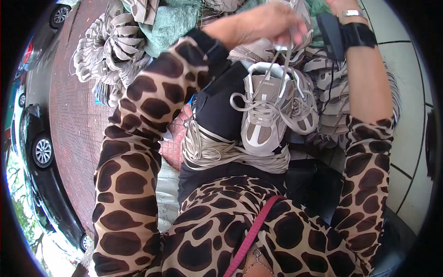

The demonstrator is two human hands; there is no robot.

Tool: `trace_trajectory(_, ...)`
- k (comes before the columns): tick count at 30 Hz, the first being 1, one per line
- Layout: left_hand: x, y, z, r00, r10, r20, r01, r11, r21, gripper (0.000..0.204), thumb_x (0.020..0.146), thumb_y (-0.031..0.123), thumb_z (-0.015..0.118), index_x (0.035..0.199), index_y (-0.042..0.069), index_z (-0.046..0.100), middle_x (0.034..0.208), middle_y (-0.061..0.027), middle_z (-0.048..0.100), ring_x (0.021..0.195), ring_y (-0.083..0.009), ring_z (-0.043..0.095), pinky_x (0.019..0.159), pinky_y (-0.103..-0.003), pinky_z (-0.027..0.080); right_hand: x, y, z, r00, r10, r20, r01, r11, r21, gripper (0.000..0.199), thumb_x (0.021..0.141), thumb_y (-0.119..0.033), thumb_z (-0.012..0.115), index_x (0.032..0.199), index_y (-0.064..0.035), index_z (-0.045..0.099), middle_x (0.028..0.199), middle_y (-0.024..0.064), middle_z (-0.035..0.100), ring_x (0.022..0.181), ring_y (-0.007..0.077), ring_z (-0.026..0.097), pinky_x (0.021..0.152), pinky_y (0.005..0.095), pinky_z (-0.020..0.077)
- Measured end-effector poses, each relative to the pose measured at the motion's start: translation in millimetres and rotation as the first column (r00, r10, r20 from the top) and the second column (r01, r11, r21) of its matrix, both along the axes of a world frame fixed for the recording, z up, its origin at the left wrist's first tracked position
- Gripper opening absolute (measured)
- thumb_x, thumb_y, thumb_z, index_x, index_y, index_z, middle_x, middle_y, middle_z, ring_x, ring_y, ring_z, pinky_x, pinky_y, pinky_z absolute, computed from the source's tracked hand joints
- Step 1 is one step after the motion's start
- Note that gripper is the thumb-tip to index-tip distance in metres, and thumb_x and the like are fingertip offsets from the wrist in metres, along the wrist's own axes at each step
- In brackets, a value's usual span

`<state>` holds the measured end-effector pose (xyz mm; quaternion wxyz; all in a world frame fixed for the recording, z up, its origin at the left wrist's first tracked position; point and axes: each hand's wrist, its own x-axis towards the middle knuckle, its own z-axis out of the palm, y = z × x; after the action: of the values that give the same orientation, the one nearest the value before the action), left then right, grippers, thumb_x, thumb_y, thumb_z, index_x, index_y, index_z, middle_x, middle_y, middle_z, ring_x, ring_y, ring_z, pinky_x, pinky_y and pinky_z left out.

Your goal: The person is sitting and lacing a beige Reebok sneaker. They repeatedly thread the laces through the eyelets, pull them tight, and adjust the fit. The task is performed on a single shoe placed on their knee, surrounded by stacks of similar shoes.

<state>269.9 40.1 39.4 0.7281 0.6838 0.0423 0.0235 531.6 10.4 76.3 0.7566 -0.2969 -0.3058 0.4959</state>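
A pair of beige-grey sneakers rests on my dark-trousered lap, the left shoe (265, 120) nearer the middle and the other shoe (302, 111) against its right side. My left hand (277, 25) is above them, fingers pinched on a pale shoelace (287, 64) that runs up taut from the shoes; the fingers are slightly blurred. Only the base of my right hand (341, 4) shows at the top edge, and its fingers are out of the picture. Across my thighs lies a thick bundle of cream laces (212, 150).
Strung bunches of grey shoe uppers (110, 44) lie at the far left, with more stacked uppers (334, 99) on the right. Green woven sacking (170, 30) is behind. Brick paving (69, 115) leads left to parked cars (44, 152); pale floor tiles (406, 69) are at right.
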Motion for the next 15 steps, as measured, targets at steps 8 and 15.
trace_trajectory(8, 47.2, 51.3, 27.4, 0.905, 0.406, 0.128, -0.407, 0.913, -0.02, 0.023, 0.095, 0.011, 0.043, 0.086, 0.0, 0.061, 0.066, -0.0079, 0.061, 0.051, -0.0169, 0.058, 0.044, -0.029, 0.044, -138.7, -123.5, -46.6, 0.91, 0.413, -0.051, -0.378, 0.769, -0.515, 0.027, 0.101, -0.022, 0.051, 0.113, 0.0004, 0.06, 0.125, 0.0199, 0.06, 0.076, 0.0135, 0.064, 0.069, 0.026, 0.0558)
trace_trajectory(15, -29.2, -0.8, -37.1, 0.854, 0.496, 0.155, -0.504, 0.717, 0.481, 0.018, 0.088, 0.02, 0.065, 0.092, 0.003, 0.069, 0.075, -0.0102, 0.068, 0.071, -0.0188, 0.068, 0.064, -0.033, 0.052, -54.0, -95.0, -66.4, 0.964, 0.053, 0.261, 0.066, 0.903, -0.425, 0.026, 0.104, -0.022, 0.049, 0.109, 0.001, 0.06, 0.095, 0.0033, 0.063, 0.076, 0.0077, 0.059, 0.079, 0.0259, 0.0537)
